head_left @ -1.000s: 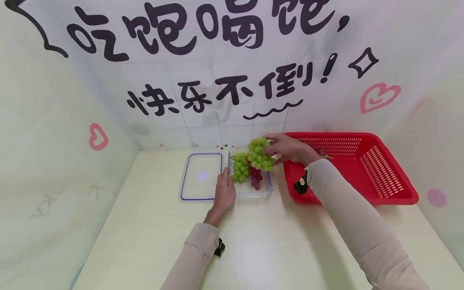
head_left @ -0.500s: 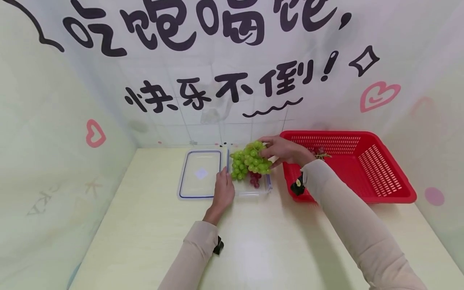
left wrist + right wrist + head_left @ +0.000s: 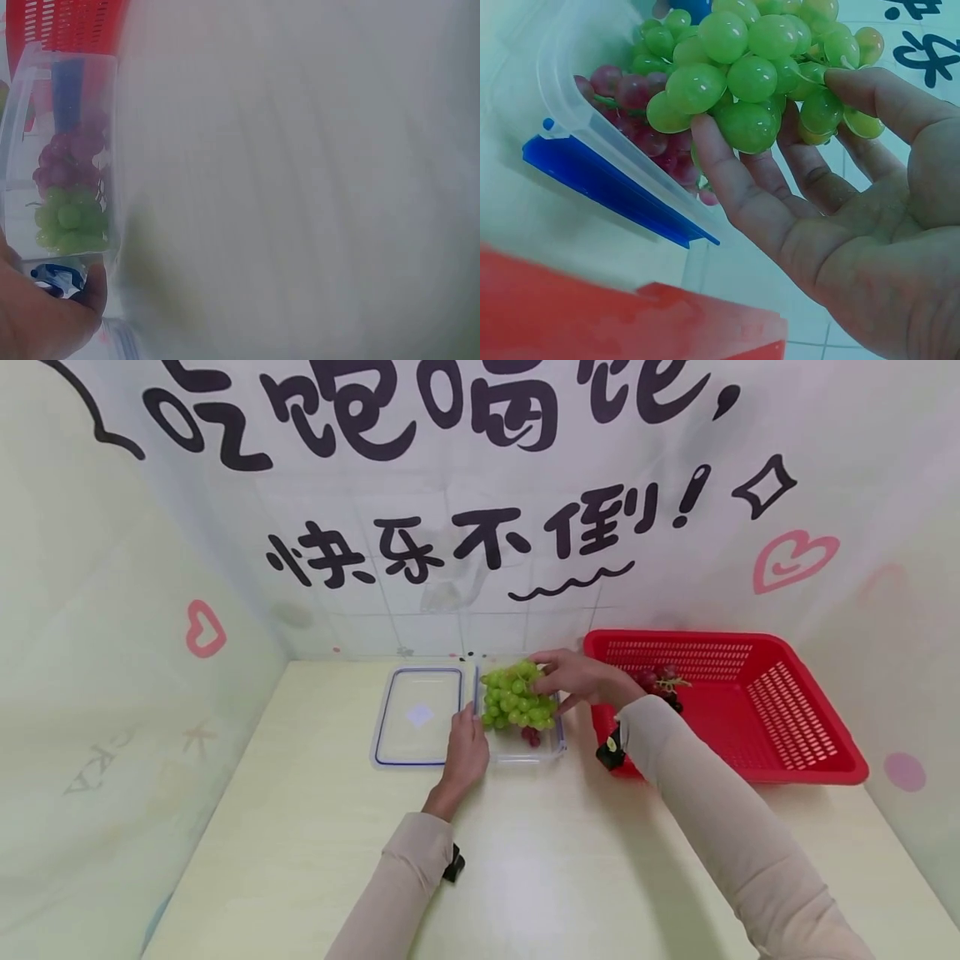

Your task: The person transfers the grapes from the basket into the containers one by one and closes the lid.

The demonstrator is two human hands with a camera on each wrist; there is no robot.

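Note:
My right hand [image 3: 583, 680] grips a bunch of green grapes [image 3: 528, 695] over a clear plastic food container [image 3: 521, 759]. In the right wrist view, the thumb and fingers curl around this bunch [image 3: 754, 79]. Under it inside the container lie red grapes [image 3: 634, 94] and another green bunch [image 3: 658, 43], partly hidden by the held one. My left hand [image 3: 467, 750] holds the container's left side; in the left wrist view its thumb [image 3: 94, 289] lies at the end wall, by a blue latch [image 3: 64, 276].
A clear lid with a blue seal [image 3: 405, 743] lies flat left of the container. To the right stands a red plastic basket [image 3: 780, 718], holding red grapes [image 3: 665, 677] and some dark fruit [image 3: 675, 702]. A printed wall sheet [image 3: 420, 627] hangs behind the table.
My right hand has moved left and slightly lower with the green bunch, covering more of the grapes in the container. More fruit in the basket is now visible. The left hand stays at the container.

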